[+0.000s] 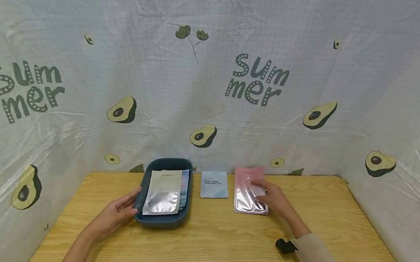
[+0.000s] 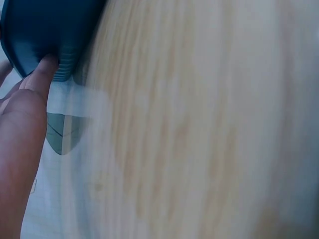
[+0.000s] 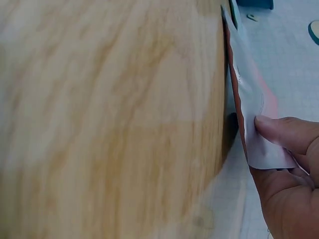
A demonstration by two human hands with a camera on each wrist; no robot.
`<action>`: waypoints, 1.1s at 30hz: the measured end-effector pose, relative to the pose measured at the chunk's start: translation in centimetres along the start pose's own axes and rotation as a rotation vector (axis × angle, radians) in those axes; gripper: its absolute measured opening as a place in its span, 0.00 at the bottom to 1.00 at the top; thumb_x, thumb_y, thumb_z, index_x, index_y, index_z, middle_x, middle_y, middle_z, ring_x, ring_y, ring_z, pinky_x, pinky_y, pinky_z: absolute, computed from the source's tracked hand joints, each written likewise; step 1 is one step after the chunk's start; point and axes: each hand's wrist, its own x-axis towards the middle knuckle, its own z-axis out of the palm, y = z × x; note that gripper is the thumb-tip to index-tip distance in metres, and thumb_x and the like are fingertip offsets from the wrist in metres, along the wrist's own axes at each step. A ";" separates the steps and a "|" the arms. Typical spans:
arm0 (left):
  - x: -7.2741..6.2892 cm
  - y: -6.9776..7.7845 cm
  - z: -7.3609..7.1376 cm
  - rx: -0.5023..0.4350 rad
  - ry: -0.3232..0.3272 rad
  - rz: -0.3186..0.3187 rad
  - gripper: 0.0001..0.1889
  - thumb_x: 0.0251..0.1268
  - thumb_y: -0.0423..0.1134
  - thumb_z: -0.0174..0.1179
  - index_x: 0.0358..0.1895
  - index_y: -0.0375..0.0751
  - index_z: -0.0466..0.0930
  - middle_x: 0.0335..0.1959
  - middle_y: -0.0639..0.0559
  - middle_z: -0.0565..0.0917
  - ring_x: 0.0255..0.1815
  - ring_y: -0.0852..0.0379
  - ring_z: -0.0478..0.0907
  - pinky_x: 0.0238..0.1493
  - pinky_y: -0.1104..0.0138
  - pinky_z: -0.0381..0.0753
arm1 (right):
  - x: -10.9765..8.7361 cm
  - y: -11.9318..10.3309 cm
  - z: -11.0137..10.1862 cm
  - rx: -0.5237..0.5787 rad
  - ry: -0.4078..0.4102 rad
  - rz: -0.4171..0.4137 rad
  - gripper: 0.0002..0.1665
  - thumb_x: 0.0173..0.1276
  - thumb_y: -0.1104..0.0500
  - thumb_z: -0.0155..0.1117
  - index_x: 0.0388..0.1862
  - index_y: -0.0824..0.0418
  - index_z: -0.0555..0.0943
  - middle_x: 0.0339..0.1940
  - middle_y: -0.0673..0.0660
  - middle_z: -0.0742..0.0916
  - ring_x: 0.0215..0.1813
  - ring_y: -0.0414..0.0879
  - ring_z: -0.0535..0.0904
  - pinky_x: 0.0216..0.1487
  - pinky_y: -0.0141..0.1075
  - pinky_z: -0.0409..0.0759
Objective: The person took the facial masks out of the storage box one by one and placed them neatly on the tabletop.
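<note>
Right of the tray (image 1: pixel 162 224), our right hand (image 1: pixel 275 200) clamped its grip on the pink packet (image 1: pixel 246 191); our left hand (image 1: pixel 112 217), fingers apart, touched the tray's left side. 1 blue packet (image 1: pixel 214 188) lay nearer the tray.

Left fingers (image 1: pixel 128 196) extended, thumb (image 1: pixel 129 213) apart, and right fingers (image 1: pixel 262 183) in a pinch.
</note>
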 end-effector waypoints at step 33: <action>0.0 0.5 0.0 0.009 -0.002 -0.048 0.39 0.78 0.27 0.51 0.83 0.38 0.39 0.82 0.31 0.35 0.69 0.76 0.64 0.65 0.75 0.70 | 2.3 -2.7 1.6 -0.244 -0.135 0.041 0.27 0.58 0.73 0.74 0.58 0.71 0.82 0.58 0.66 0.84 0.63 0.64 0.76 0.67 0.56 0.72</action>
